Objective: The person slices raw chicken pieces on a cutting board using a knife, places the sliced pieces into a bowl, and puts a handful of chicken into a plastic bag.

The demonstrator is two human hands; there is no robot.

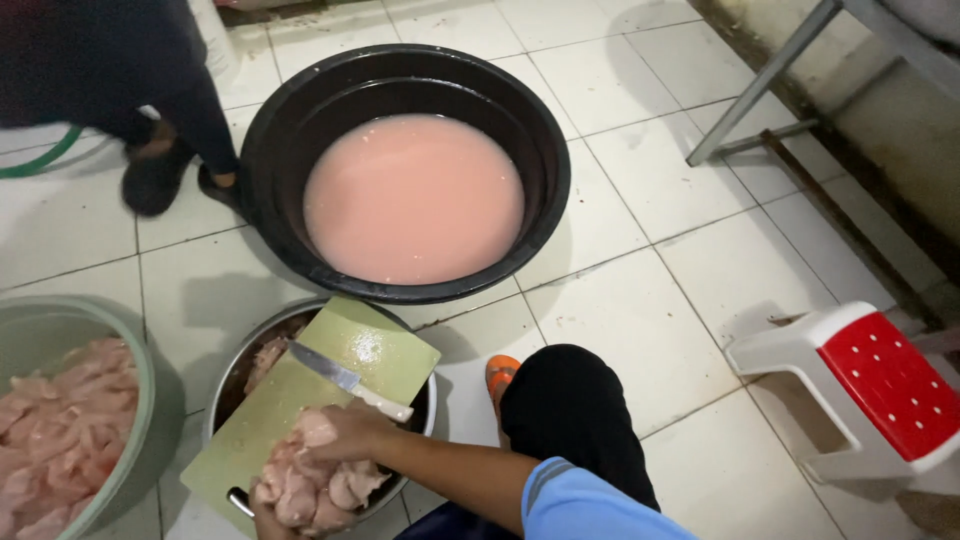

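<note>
We've got our right hand (340,432) pressed flat, fingers spread, on the raw chicken pile (315,480) on the green cutting board (300,390). The knife (345,378) lies loose just beside it. Our left hand (268,522) peeks out under the pile, can't tell its grip.

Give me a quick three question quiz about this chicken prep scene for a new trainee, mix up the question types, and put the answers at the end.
1. True or false: the knife lies on the green cutting board, and neither hand grips it.
2. Multiple choice: what fills the large black tub? A) clear water B) cloudy pink liquid C) dry rice
3. Fill in the blank: the cutting board rests across the rim of a ____ bowl.

Key:
1. True. The right hand rests on a pile of raw chicken pieces; the left hand is at the pile's lower edge.
2. B
3. metal
</note>
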